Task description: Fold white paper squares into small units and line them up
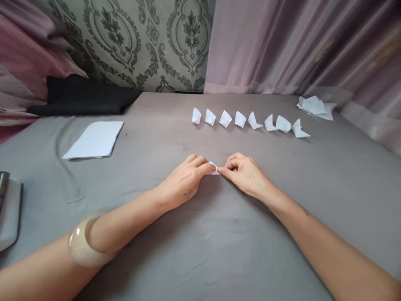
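Note:
A small folded piece of white paper (214, 170) is pinched between my two hands, low over the grey cloth, and my fingers cover much of it. My left hand (187, 177) grips its left side with thumb and fingers closed. At its right end, my right hand (244, 171) holds the paper between thumb and curled fingers. Beyond the hands stands a row of several folded white paper pieces (225, 119), some with pointed, upright tips.
A stack of white paper sheets (94, 140) lies at the left. More loose white paper (315, 106) is heaped at the far right, by the curtain. Black cloth (84, 98) lies at the back left. A white object with a dark edge (11, 213) sits at the left border.

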A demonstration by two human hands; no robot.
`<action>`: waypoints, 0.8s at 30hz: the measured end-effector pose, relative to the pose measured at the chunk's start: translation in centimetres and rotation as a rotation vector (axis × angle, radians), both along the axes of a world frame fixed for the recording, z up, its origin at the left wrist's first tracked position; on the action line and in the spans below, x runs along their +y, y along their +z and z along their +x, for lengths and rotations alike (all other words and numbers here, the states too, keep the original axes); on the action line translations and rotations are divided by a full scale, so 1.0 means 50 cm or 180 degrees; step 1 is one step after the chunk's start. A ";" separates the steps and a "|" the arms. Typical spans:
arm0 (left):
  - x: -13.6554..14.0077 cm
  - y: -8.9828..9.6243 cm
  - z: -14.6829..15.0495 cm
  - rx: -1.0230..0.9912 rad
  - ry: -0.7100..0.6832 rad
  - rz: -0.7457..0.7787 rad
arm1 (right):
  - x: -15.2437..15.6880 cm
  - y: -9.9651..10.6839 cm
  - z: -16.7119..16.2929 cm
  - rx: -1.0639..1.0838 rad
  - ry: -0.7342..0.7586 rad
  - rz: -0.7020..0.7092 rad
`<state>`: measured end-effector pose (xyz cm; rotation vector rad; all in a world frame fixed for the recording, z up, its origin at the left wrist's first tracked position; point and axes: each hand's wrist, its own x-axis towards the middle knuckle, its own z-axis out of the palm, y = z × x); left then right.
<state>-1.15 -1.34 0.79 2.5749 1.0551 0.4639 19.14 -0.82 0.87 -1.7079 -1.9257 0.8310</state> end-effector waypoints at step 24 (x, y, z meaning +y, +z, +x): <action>-0.003 -0.001 -0.001 0.0421 -0.0300 0.0410 | -0.114 0.002 -0.030 -0.1374 0.1067 0.1691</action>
